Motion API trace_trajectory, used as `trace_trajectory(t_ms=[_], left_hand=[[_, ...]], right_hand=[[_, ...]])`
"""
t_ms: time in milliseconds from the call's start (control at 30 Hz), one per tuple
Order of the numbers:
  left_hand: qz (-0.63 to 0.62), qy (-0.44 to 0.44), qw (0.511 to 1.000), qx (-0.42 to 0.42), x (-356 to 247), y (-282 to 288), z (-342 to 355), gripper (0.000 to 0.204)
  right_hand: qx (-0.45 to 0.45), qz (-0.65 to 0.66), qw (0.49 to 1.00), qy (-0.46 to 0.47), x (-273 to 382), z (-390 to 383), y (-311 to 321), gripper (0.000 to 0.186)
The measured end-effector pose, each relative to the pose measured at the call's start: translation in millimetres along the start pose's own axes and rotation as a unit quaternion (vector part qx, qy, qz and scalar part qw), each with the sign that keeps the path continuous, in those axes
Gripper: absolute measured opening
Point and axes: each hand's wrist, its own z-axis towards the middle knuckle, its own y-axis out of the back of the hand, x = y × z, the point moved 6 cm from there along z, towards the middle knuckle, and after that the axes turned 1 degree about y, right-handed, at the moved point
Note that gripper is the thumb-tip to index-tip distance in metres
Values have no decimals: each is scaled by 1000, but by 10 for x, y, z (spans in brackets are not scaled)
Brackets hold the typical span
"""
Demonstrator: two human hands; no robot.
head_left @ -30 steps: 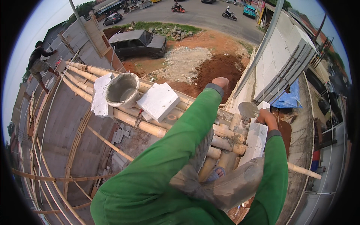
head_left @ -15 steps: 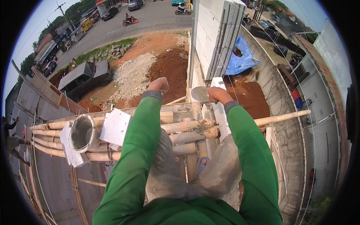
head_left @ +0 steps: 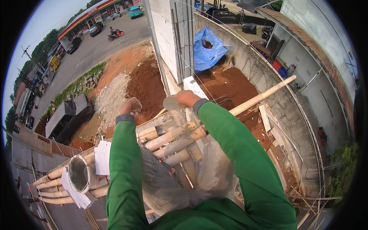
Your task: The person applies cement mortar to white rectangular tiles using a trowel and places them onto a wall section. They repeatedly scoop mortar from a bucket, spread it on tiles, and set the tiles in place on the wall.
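Note:
My left hand is raised at centre left, fingers curled, with a small greyish bit at them that I cannot make out. My right hand grips a trowel, its round metal blade to the left of my fingers. Just beyond it lies a white block. Below both hands are bamboo poles under my legs. On the left, a mortar bucket stands among white blocks on more poles.
A white block column rises ahead, beside a blue tarp and a concrete wall. A bamboo pole sticks out to the right. Below are red soil, gravel and a parked dark car; vehicles are on the road.
My view has swung right, so the column, bucket and car sit farther left in the picture. Both hands remain raised, the right still holding the trowel; the person on the left has mostly left sight.

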Motion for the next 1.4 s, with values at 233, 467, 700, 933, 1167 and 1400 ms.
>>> trace_trajectory(t_ms=[233,467,700,933,1167,1400], left_hand=[[-38,17,999,1,53,-8,84,21],[-14,-7,1000,4,55,-7,121,25],[-32,7,999,7,18,-9,7,28],[-115,30,993,23,-161,35,-351,31],[-49,-57,997,-7,83,-1,132,12],[74,-92,986,-116,249,66,336,16]], right_hand=[[107,-60,992,-32,-10,156,-176,41],[73,-64,995,-38,-57,259,-224,40],[58,-40,997,-29,-49,248,-224,34],[39,-49,998,-15,-34,260,-222,30],[-15,-18,1000,1,-45,248,-231,32],[18,-25,999,-9,-44,315,-239,29]])
